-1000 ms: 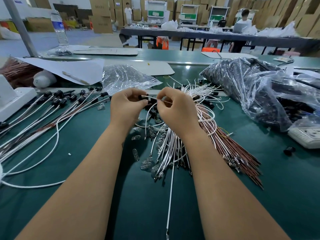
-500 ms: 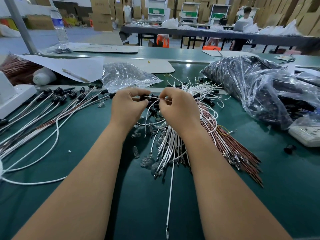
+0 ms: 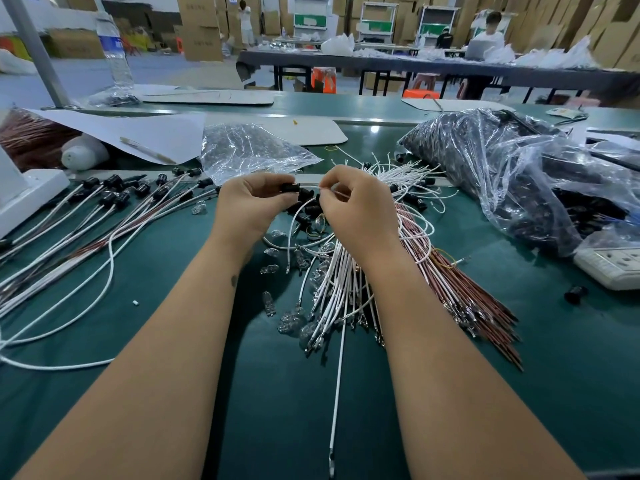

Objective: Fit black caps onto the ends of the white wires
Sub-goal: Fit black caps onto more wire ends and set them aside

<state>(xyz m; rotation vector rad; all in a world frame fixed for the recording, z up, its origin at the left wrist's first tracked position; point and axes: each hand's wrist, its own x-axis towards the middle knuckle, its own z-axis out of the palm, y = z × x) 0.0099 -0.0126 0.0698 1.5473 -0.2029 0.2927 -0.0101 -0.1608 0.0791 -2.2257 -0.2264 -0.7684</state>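
My left hand [image 3: 251, 206] pinches a small black cap [image 3: 290, 187] between thumb and fingers. Just to its right, my right hand [image 3: 356, 209] pinches the end of a white wire [image 3: 292, 233], whose tip meets the cap. The wire loops down under my hands toward the green table. Beneath my right hand lies a bundle of loose white wires [image 3: 332, 289] with bare metal ends. Loose black caps [image 3: 310, 209] sit between my hands. At the left lie capped wires [image 3: 104, 216] fanned out on the table.
A bundle of brown wires [image 3: 460, 289] lies right of the white ones. Small clear bulbs [image 3: 289, 320] are scattered near my left forearm. A large plastic bag of black parts [image 3: 502, 174] fills the right. A white power strip [image 3: 613, 265] sits far right; a clear bag [image 3: 249, 150] lies behind my hands.
Both hands stayed close together over the pile. The cap in my left hand and the wire end in my right have come together; the wire's loop now hangs lower between the hands.
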